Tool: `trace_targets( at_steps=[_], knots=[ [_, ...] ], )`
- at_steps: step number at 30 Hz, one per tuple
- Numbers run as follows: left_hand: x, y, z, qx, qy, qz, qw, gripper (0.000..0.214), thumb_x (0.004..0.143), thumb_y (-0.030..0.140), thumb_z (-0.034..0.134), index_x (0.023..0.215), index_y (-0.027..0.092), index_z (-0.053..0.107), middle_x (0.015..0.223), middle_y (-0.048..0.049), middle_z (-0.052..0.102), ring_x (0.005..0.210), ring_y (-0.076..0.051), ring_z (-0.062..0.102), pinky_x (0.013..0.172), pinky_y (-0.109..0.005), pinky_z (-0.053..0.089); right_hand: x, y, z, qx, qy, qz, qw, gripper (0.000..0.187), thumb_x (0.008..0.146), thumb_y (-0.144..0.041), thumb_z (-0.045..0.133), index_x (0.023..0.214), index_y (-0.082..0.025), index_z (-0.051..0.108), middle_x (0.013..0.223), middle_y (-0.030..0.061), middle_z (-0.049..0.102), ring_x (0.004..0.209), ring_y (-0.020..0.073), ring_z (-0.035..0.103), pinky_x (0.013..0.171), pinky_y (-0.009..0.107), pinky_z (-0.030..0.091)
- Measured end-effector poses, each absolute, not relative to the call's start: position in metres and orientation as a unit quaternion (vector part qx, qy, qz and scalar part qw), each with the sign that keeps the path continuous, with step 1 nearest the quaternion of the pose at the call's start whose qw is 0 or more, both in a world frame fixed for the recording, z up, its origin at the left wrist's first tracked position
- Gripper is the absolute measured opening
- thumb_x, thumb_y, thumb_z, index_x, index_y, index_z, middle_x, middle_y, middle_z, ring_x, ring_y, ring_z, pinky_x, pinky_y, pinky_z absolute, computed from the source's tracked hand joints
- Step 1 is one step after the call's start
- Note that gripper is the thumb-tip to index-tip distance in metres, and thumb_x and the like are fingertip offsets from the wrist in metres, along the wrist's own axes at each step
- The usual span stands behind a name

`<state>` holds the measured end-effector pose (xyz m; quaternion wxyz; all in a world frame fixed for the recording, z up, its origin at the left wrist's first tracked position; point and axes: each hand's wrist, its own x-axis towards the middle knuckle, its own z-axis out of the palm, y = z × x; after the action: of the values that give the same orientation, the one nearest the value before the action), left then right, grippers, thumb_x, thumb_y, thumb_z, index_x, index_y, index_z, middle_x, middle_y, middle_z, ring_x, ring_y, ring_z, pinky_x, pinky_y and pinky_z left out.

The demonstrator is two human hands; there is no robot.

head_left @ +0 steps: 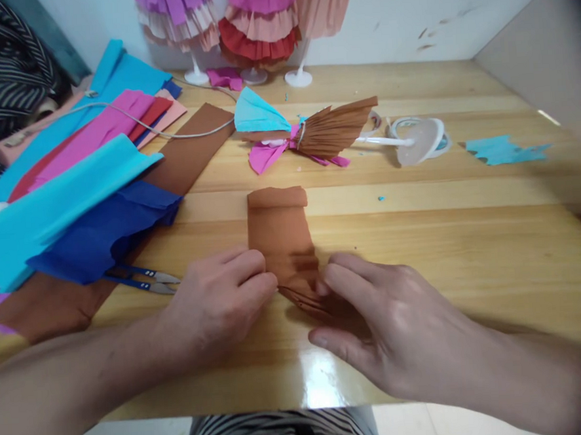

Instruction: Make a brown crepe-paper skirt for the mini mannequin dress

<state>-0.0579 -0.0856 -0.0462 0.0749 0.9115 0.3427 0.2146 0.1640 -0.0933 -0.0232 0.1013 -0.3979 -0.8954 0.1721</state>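
A strip of brown crepe paper (280, 234) lies on the wooden table (469, 246) in front of me, its far end curled over. Its near end is gathered into small pleats. My left hand (221, 300) pinches that pleated end from the left, fingers closed on it. From the right, my right hand (390, 329) holds the same pleats with fingers pressed together and thumb stretched toward me.
Blue thread snips (144, 280) lie just left of my left hand. Sheets of cyan, dark blue, pink, red and brown paper (73, 198) are piled at the left. A paper doll (315, 134) on a white stand lies tipped behind the strip. Cyan scraps (505, 150) sit right; dressed dolls (259, 22) stand at the back.
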Motion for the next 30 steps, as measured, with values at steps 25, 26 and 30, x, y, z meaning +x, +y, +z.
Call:
trace_targets(
  at_steps=[25,26,30],
  knots=[
    [-0.058,-0.085,-0.040,0.898,0.315,0.304,0.031,0.009,0.084,0.013,0.057,0.091,0.018,0.058,0.090,-0.0047,0.058,0.078,-0.014,0.052,0.067,-0.026,0.047,0.168,-0.091,-0.033,-0.338,-0.928,0.082,0.135,0.026,0.088,-0.010,0.042,0.067,-0.016,0.055,0.064,0.0026,0.051,0.056,0.0145,0.045,0.052,0.028,0.034],
    [-0.059,-0.085,-0.040,0.900,0.304,0.312,0.024,0.010,0.083,0.012,0.057,0.091,0.018,0.058,0.091,-0.0046,0.059,0.078,-0.013,0.052,0.067,-0.026,0.046,0.168,-0.091,-0.033,-0.341,-0.926,0.088,0.134,0.026,0.089,-0.010,0.042,0.067,-0.016,0.055,0.065,0.0027,0.052,0.056,0.0143,0.045,0.052,0.028,0.034],
    [-0.059,-0.083,-0.038,0.918,0.246,0.309,0.016,0.002,0.085,0.018,0.059,0.085,0.016,0.058,0.083,-0.0032,0.060,0.070,-0.012,0.050,0.062,-0.026,0.045,0.168,-0.090,-0.032,-0.345,-0.924,0.100,0.133,0.027,0.090,-0.013,0.041,0.067,-0.016,0.055,0.065,0.0029,0.052,0.056,0.0139,0.046,0.051,0.027,0.034]
  ],
)
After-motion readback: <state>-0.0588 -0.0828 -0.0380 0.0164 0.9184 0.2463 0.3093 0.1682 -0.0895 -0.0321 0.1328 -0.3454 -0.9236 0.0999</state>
